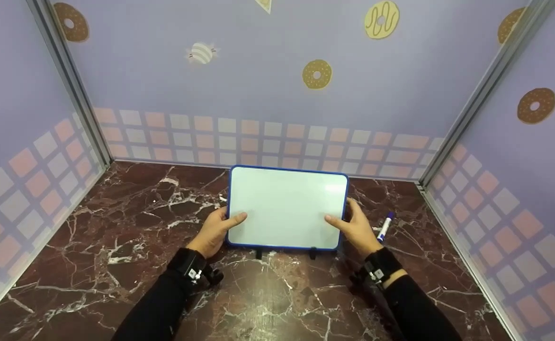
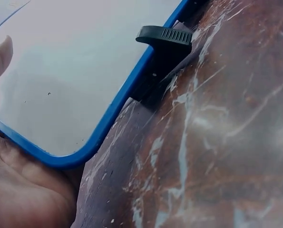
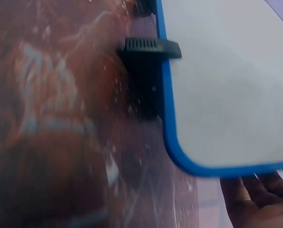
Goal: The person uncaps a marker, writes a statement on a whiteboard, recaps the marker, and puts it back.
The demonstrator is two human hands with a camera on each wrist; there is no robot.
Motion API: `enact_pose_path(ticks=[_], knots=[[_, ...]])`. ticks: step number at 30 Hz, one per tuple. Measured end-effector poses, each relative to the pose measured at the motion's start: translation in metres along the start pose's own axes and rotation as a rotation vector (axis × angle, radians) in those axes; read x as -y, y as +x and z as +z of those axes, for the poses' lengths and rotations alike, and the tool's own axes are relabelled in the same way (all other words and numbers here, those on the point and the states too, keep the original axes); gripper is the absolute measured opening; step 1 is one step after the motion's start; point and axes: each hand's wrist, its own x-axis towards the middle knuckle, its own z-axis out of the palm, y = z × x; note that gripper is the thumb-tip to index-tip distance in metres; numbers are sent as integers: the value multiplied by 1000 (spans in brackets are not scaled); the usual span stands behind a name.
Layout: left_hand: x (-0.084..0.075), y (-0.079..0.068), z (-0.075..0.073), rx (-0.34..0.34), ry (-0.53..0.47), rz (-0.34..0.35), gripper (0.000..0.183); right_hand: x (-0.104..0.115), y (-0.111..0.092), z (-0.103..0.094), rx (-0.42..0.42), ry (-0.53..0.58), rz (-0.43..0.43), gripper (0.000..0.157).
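A small whiteboard (image 1: 287, 203) with a blue frame stands propped up in the head view, its lower edge on a black stand whose two front hooks show. My left hand (image 1: 213, 229) grips the board's left edge, thumb on the white face and fingers behind. On the opposite edge my right hand (image 1: 358, 227) holds it the same way, thumb in front. In the left wrist view one black stand hook (image 2: 165, 35) laps over the blue rim; the right wrist view shows the other hook (image 3: 153, 47). Most of the stand is hidden behind the board.
A white marker with a blue cap (image 1: 385, 227) lies right of my right hand on the dark red marbled table (image 1: 154, 265). Purple patterned walls (image 1: 258, 85) close off the back and both sides, with the back wall just behind the board.
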Motion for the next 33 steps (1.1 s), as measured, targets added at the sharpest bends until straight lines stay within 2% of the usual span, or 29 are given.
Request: enact_pose_path(ticks=[5, 9, 13, 16, 18, 20, 23, 26, 33], knots=[[0, -2, -1, -5, -6, -7, 44, -4, -4, -20, -29, 31, -23, 77], [0, -3, -2, 6, -13, -9, 43, -9, -5, -39, -135, 5, -58, 60], [0, -4, -4, 10, -12, -5, 44, -19, -3, -62, -294, -113, -36, 54], [0, -4, -5, 9, -13, -5, 44, -25, -3, -79, -378, -270, 28, 54], [0, -4, -5, 12, -16, -1, 43, -29, -5, -91, -397, -407, 85, 56], [0, -4, -5, 14, -20, -1, 42, -33, -7, -101, -394, -535, 148, 61], [0, -4, -4, 16, -21, 1, 41, -41, -10, -112, -352, -664, 228, 68], [0, -4, -2, 14, -17, 1, 43, -46, -11, -116, -304, -729, 276, 71], [1, -4, -1, 24, -18, -10, 46, -43, -11, -112, -189, -824, 341, 61]])
